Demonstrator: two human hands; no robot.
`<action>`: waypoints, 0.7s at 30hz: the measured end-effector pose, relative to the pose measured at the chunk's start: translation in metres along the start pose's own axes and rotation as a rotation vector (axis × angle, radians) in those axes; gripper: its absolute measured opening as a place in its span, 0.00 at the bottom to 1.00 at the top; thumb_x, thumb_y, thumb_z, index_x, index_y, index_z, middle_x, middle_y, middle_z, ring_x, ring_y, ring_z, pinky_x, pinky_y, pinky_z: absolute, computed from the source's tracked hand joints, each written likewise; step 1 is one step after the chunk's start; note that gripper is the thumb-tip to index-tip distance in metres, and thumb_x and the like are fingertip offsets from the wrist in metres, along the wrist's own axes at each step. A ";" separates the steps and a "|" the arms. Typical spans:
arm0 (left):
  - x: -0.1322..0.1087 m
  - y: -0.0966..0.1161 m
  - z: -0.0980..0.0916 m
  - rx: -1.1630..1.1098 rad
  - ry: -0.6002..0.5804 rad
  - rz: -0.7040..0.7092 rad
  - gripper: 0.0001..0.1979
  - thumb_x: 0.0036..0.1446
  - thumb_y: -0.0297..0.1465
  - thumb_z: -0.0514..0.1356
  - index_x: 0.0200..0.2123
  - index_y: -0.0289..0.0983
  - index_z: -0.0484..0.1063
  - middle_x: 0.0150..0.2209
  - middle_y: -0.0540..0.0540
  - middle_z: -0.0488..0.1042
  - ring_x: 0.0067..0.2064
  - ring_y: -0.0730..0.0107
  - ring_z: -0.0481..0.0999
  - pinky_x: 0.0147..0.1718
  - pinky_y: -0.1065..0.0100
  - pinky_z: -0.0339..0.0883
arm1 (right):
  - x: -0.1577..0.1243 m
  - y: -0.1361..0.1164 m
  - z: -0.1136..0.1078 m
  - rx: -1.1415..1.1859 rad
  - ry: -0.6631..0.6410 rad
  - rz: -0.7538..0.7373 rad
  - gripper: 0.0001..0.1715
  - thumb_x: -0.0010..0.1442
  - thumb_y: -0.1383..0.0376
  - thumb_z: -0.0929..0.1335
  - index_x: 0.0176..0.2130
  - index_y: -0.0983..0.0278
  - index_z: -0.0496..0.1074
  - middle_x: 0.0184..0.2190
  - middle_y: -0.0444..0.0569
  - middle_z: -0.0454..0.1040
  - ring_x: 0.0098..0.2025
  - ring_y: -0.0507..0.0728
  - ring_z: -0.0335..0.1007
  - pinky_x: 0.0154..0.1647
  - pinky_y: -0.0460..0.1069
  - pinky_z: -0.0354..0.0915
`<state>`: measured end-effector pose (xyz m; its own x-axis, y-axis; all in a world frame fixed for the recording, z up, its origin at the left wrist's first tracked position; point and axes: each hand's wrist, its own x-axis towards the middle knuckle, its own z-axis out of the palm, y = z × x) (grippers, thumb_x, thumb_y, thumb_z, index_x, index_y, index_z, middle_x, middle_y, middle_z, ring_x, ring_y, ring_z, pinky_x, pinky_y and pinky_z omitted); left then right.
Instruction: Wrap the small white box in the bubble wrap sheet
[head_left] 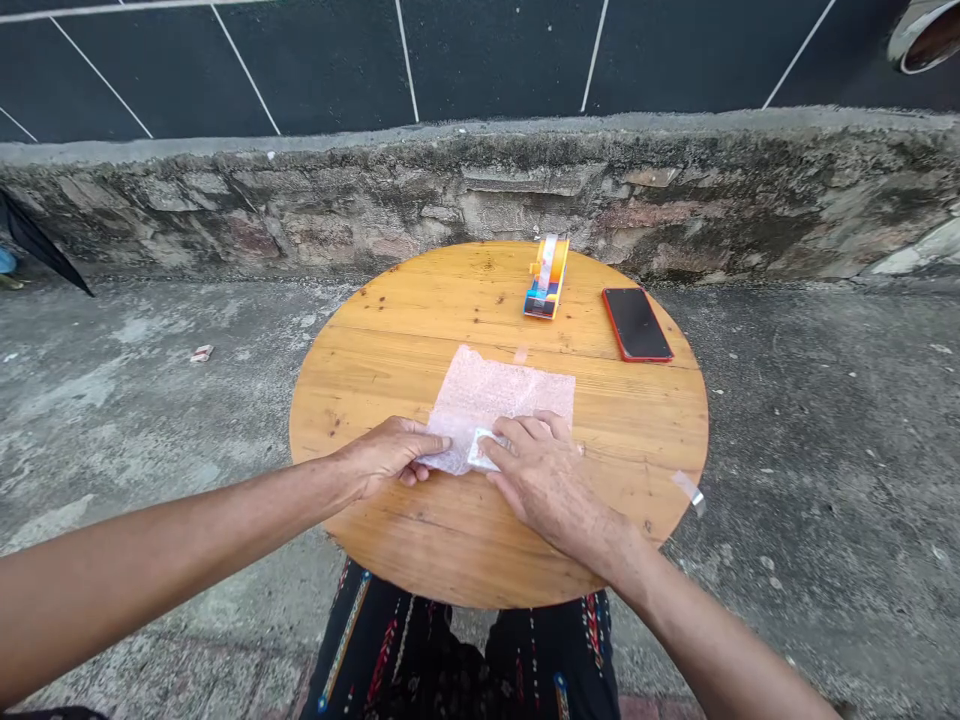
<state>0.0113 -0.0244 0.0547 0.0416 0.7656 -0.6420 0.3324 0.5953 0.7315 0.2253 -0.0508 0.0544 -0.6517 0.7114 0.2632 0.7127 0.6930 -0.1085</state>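
Note:
A sheet of white bubble wrap (501,392) lies flat on a round wooden table (420,330). A small white object (482,447) sits at the sheet's near edge, partly folded into it. My left hand (390,455) pinches the near left corner of the wrap, fingers closed on it. My right hand (538,465) rests palm down over the near right part, fingers pressing the white object and the wrap.
An orange tape dispenser (547,277) stands at the table's far side, a red-cased phone (636,323) to its right. A strip of clear tape (688,490) hangs off the right rim. A stone wall (480,190) runs behind; concrete ground all around.

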 end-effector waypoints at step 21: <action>0.005 0.005 0.014 -0.010 0.041 0.069 0.11 0.40 0.35 0.63 0.27 0.33 0.71 0.20 0.50 0.70 0.20 0.76 0.63 0.17 0.73 0.52 | 0.000 0.000 -0.001 0.005 -0.007 -0.008 0.11 0.61 0.66 0.67 0.45 0.62 0.71 0.45 0.52 0.71 0.49 0.62 0.62 0.56 0.61 0.53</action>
<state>0.0266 -0.0213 0.0516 0.0257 0.8138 -0.5806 0.3204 0.5435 0.7759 0.2258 -0.0510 0.0557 -0.6594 0.7065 0.2570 0.7061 0.6994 -0.1109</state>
